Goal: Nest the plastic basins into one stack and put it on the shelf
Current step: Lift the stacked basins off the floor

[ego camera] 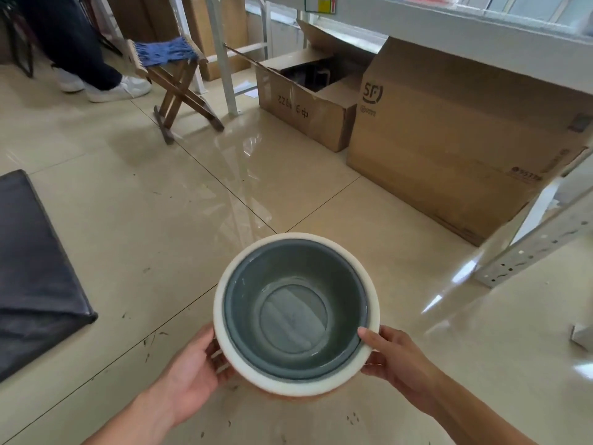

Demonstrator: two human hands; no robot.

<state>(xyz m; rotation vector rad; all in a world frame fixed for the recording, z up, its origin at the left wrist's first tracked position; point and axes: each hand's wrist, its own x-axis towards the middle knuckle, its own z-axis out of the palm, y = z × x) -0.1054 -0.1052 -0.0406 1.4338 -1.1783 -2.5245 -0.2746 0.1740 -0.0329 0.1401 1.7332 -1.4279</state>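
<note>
1. The stack of basins (pixel 296 314) was held above the tiled floor (pixel 160 220), a grey basin (pixel 293 313) nested inside a white basin (pixel 224 354) whose broad rim ringed it all round.
2. The left hand (pixel 192 374) was closed in a grip on the white rim at its lower left, thumb on the outer edge and fingers curled under.
3. The right hand (pixel 398 364) was closed in a grip on the rim at its lower right, thumb tip lying over the edge and touching the grey basin's lip.
4. Both grips sat on the near half of the stack; the far half of the rim was free.
5. Ahead lay open floor, bounded further off by an open cardboard box (pixel 308 101) and, just beside it on the right, a larger closed cardboard box (pixel 449 136), both under a white shelf (pixel 449 30).
6. A perforated metal upright (pixel 529 248) of the shelf slanted down to the floor on the right, near the stack but apart from it.
7. A dark mat (pixel 35 268) lay on the floor at the left, well apart, and a folding wooden stool (pixel 173 75) stood further back.
8. Behind the stool a person's legs (pixel 80 53) showed, cut off above by the frame.
9. The undersides of the basins and the fingers beneath them were hidden, and whether more basins sat under the white one could not be told
</note>
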